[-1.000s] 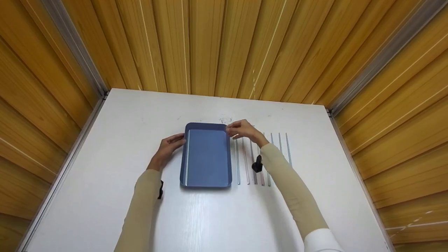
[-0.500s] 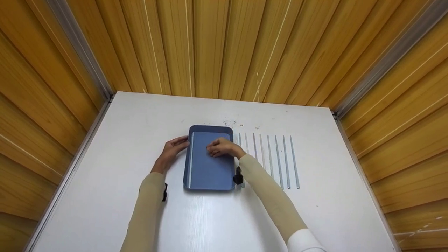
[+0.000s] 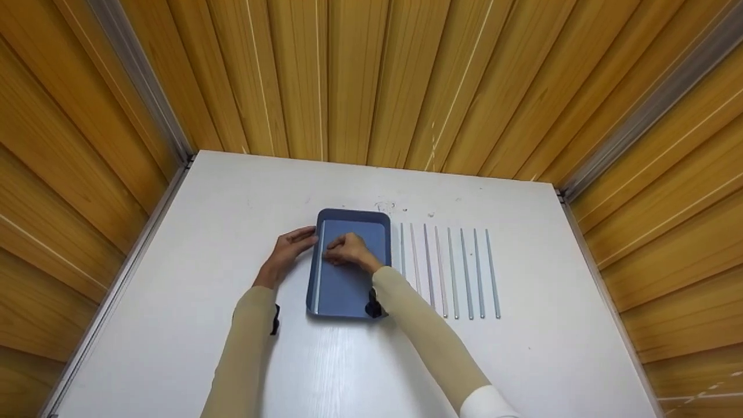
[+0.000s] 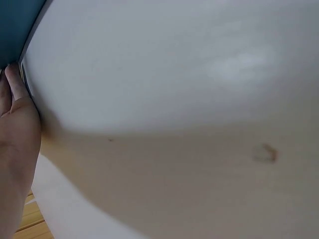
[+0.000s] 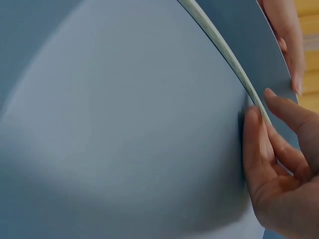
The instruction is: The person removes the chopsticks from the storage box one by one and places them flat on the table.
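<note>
A blue rectangular tray (image 3: 354, 215) lies on the white table, with one long, thin pale stick (image 3: 318, 278) along its left side. My right hand (image 3: 347, 249) reaches into the tray. In the right wrist view its bent fingers (image 5: 253, 144) come to both sides of the pale stick (image 5: 224, 50) and hide part of it. My left hand (image 3: 285, 251) is at the tray's outer left wall, fingers fairly straight and touching the rim. In the left wrist view only part of that hand (image 4: 15, 114) shows, against the tray's edge (image 4: 37, 20).
Several similar thin sticks (image 3: 464, 273), tinted bluish, greenish and pinkish, lie side by side on the table (image 3: 551, 348) right of the tray. Small dark marks (image 3: 385, 205) dot the table behind it. Wood-patterned walls (image 3: 348, 75) stand around the table.
My right hand has moved from the tray's far right corner across its inside to the stick on the left. The left hand stays at the left rim. The view has shifted slightly.
</note>
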`<state>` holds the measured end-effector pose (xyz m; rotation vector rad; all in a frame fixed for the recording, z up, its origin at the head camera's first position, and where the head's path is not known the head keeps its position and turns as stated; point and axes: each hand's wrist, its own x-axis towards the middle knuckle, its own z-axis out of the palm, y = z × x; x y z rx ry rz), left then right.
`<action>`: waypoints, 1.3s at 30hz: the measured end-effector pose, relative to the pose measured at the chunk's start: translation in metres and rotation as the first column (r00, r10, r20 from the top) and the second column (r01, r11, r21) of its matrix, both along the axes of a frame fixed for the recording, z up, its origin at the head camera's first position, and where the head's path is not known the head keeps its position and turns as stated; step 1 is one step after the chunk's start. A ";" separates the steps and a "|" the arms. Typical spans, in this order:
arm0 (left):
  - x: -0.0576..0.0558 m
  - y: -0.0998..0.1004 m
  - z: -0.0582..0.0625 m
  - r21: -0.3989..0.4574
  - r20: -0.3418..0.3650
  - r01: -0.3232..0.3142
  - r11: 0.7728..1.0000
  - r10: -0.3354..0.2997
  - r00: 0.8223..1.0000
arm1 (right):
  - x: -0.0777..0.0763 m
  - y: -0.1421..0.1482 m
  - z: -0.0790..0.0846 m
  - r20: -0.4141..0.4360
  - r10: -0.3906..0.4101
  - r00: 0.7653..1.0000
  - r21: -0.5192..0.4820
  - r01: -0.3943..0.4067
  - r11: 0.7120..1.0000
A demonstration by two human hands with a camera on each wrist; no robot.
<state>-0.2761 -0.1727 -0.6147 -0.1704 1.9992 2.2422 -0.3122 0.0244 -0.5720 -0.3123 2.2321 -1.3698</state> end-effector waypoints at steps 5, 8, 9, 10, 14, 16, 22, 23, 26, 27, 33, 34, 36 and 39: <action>0.000 0.000 0.000 0.002 0.011 -0.015 1.000 0.015 1.000 | 0.008 -0.009 0.001 -0.131 -0.008 0.991 0.136 0.026 0.990; 0.000 0.001 -0.001 0.009 0.017 -0.018 1.000 0.017 1.000 | 0.009 -0.013 0.000 -0.179 0.009 0.984 0.210 0.029 0.977; 0.000 0.001 -0.001 0.009 0.018 -0.016 1.000 0.016 1.000 | 0.009 -0.015 -0.001 -0.199 0.019 0.980 0.232 0.028 0.972; 0.000 0.001 -0.001 0.008 0.018 -0.014 1.000 0.014 1.000 | 0.009 -0.016 -0.002 -0.215 0.026 0.976 0.248 0.028 0.968; -0.001 0.001 -0.001 0.006 0.013 -0.010 1.000 0.010 1.000 | 0.006 -0.019 -0.003 -0.248 0.052 0.967 0.282 0.021 0.959; -0.002 0.001 -0.001 -0.004 0.008 0.000 1.000 0.000 1.000 | 0.005 -0.019 -0.003 -0.246 0.060 0.968 0.291 0.014 0.957; -0.002 0.001 0.002 -0.014 0.004 0.006 1.000 -0.006 1.000 | 0.005 -0.018 0.001 -0.252 0.095 0.963 0.312 -0.012 0.950; -0.002 0.001 0.002 -0.016 0.002 0.007 1.000 -0.007 1.000 | 0.005 -0.018 0.001 -0.256 0.095 0.962 0.310 -0.011 0.951; -0.002 0.002 0.002 -0.015 0.005 0.004 1.000 -0.004 1.000 | 0.005 -0.017 0.002 -0.261 0.098 0.960 0.321 -0.010 0.947; -0.002 0.002 0.002 -0.011 0.006 0.002 1.000 -0.002 1.000 | 0.006 -0.017 0.003 -0.262 0.099 0.960 0.326 -0.009 0.945; -0.002 0.003 0.001 -0.002 0.017 -0.012 1.000 0.012 1.000 | 0.012 -0.013 0.004 -0.311 0.119 0.943 0.356 -0.001 0.934; -0.002 0.002 0.000 -0.002 0.017 -0.016 1.000 0.016 1.000 | 0.013 -0.011 0.004 -0.328 0.123 0.937 0.359 0.003 0.933; -0.002 0.001 0.000 -0.010 0.010 -0.015 1.000 0.015 1.000 | 0.015 -0.009 0.004 -0.363 0.128 0.923 0.362 0.013 0.932; -0.001 0.000 -0.001 -0.012 0.002 -0.014 1.000 0.014 1.000 | 0.017 -0.003 0.004 -0.405 0.123 0.906 0.354 0.032 0.935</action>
